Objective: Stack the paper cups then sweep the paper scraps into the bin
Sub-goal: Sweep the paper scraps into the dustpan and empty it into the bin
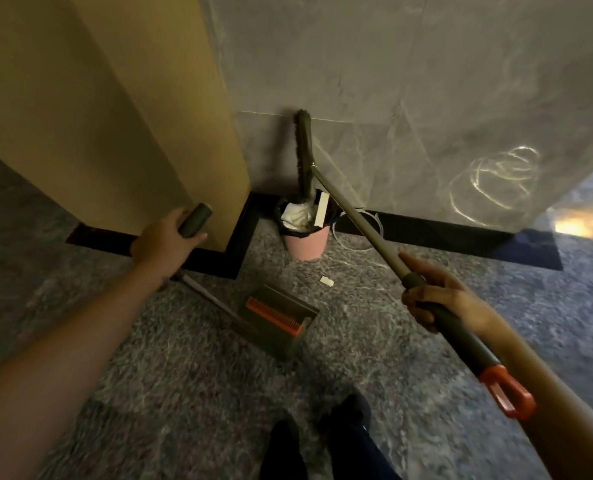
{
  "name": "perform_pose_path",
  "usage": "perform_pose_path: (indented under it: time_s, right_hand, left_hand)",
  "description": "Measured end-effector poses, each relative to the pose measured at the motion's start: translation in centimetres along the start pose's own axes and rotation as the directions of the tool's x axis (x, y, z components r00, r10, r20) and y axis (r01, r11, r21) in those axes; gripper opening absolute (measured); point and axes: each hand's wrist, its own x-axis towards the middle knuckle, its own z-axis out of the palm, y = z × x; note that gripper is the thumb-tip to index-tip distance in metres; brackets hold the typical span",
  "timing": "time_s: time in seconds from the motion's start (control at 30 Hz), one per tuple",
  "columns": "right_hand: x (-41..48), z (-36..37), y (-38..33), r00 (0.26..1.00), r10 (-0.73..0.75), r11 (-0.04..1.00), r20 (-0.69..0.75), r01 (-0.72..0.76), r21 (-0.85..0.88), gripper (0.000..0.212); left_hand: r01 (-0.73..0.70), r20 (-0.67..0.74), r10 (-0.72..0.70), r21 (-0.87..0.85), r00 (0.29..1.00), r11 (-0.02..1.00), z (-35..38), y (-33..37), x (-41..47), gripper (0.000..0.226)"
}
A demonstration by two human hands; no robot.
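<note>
1. Left hand (170,237): fingers curled round the grip at the top of the dustpan (277,317) handle. The pan itself rests on the floor (184,375), near and about centre, with its orange comb showing.
2. Right hand (433,299): wrapped round the broom (364,226) shaft, a little up from its orange hanging loop.
3. The shaft's long axis runs from that hand far and leftward to the broom head (303,154). The head stands nearly upright, its lower end in the mouth of the pink bin (307,245).
4. The bin sits in the far corner against the grey wall (426,98). Crumpled white paper and a pale strip lie inside.
5. One paper scrap (326,281) lies on the floor between bin and dustpan, just near of the bin and touching neither.
6. Relation that matters: the scrap lies left of and beyond the right hand, which looks the nearer of the two. It sits below the raised broom head.
7. Judgement: the head must drop on the scrap's far side and draw it toward the pan. I cannot tell which way the pan mouth faces.
8. No paper cups in sight.
</note>
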Motion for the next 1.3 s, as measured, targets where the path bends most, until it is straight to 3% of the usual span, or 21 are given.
perform_pose_path:
  time_s: [0.1,0.3,0.57,0.9,1.03,1.13,1.2,1.3]
  right_hand:
    - [-2.1,1.1,1.9,0.999,-0.02,0.999,-0.05,0.022,0.032,0.075]
    - [-6.8,2.0,5.3,0.974,-0.035,0.999,-0.226,0.038,0.009,0.071]
    - [-7.7,-0.8,9.4,0.851,0.091,0.996,-0.517,-0.09,0.027,0.073]
    - [2.0,-7.5,11.8,0.741,0.365,0.906,-0.563,-0.423,0.03,0.066]
    - [6.3,-7.5,12.0,0.74,0.44,0.835,-0.508,-0.546,-0.073,0.052]
    - [8.5,-5.5,11.8,0.74,0.472,0.695,-0.479,-0.647,-0.314,0.037]
    - [9.4,-3.8,12.1,0.749,0.47,0.594,-0.468,-0.66,-0.46,0.037]
    - [9.5,-2.0,12.5,0.764,0.463,0.541,-0.448,-0.645,-0.54,0.046]
  left_hand:
    - [-0.048,0.172,0.074,-0.151,0.982,0.987,1.6,-0.7,-0.7,0.06]
    - [-0.14,0.42,0.216,-0.204,0.882,0.969,4.5,-1.9,-1.6,0.059]
    - [-0.18,0.245,0.218,-0.168,0.945,0.969,8.8,-1.7,-0.5,0.052]
    - [-0.216,0.257,0.251,-0.157,0.933,0.964,12.8,0.8,2.9,0.053]
    - [-0.241,0.295,0.262,-0.104,0.919,0.965,13.5,1.4,5.9,0.054]
    - [-0.307,0.352,0.279,0.023,0.893,0.952,13.2,1.9,8.1,0.057]
    - [-0.332,0.379,0.284,0.067,0.881,0.941,13.1,2.0,9.0,0.058]
    - [-0.318,0.403,0.293,-0.004,0.867,0.948,12.9,2.2,9.7,0.058]
